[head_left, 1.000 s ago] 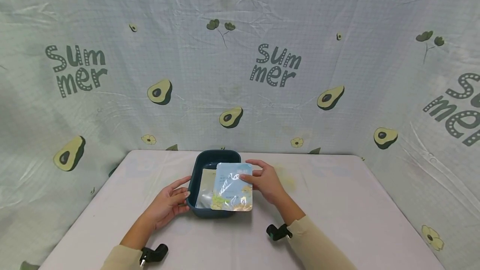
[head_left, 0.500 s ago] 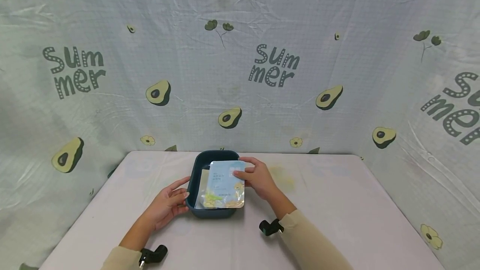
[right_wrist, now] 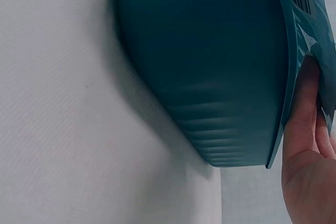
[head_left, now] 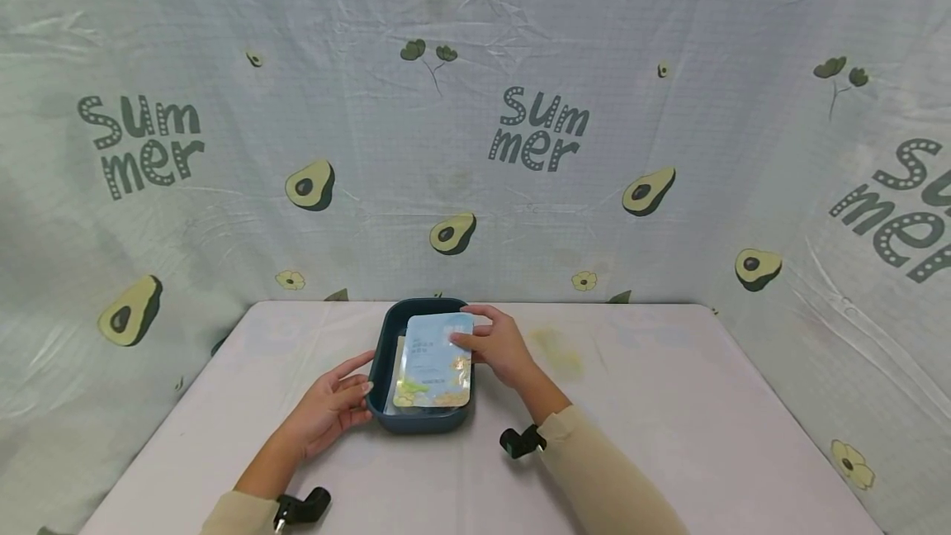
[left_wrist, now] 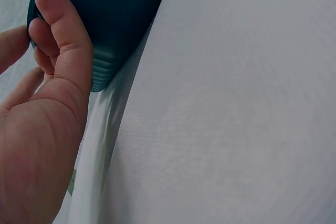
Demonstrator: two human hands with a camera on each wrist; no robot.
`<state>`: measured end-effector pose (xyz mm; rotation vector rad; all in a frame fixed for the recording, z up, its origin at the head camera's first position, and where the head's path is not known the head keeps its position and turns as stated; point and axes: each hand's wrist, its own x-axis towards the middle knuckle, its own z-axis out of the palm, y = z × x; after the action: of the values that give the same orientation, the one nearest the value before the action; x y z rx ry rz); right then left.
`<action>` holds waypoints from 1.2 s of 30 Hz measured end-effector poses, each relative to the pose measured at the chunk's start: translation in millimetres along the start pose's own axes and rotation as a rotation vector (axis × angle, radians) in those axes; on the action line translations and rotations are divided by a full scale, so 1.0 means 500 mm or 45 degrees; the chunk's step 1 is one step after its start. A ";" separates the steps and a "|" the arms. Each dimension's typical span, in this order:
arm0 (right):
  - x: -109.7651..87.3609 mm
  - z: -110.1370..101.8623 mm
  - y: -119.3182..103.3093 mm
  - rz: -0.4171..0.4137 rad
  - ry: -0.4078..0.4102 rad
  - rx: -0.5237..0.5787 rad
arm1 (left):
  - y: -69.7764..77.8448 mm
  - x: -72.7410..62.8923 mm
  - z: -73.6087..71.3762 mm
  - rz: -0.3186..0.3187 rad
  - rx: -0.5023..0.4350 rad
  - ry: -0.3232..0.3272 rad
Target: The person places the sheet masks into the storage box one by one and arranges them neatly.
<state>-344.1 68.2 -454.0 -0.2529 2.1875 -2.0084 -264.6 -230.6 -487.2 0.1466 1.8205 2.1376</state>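
Observation:
My right hand [head_left: 501, 349] pinches a light blue sachet [head_left: 434, 362] by its right edge, thumb on the printed face. The flat, glossy sachet has a green and yellow print at its lower end and lies over the opening of a dark teal plastic bin [head_left: 419, 423]. Inside the bin, a pale packet [head_left: 394, 382] shows only as a strip along the sachet's left side. In the right wrist view, the fingers of that hand lie behind the sachet [right_wrist: 310, 19], beside the bin's rim. My left hand [head_left: 330, 407] touches the bin's left wall with loosely bent fingers.
The bin stands on a white-covered table [head_left: 631, 403] toward the back. Behind it hangs a pale curtain [head_left: 371, 246] printed with avocados and lettering. Each wrist carries a small black camera, on the left [head_left: 303, 507] and on the right [head_left: 522, 442].
My right hand has moved left with the sachet, from over the bin's right edge to within its outline, covering more of the pale packet. The left hand stays at the bin's wall.

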 end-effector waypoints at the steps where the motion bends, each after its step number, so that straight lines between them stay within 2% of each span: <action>1: 0.001 0.002 -0.002 -0.004 -0.003 -0.008 | 0.000 0.000 0.000 -0.001 0.002 0.002; 10: 0.010 0.015 -0.007 -0.053 -0.023 -0.114 | -0.001 -0.001 0.002 -0.009 -0.019 0.018; 20: 0.013 0.021 -0.015 -0.088 0.002 -0.433 | 0.000 0.001 0.002 -0.006 -0.030 -0.011; 28: 0.002 0.027 -0.027 -0.150 0.008 -0.575 | 0.002 -0.001 0.000 -0.008 -0.019 -0.008; 36: -0.003 0.035 -0.032 -0.117 0.062 -0.680 | 0.001 0.000 0.000 -0.013 -0.030 -0.010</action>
<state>-338.6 50.0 -439.8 -0.3746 2.7522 -1.4380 -264.5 -230.5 -486.4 0.1399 1.7868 2.1477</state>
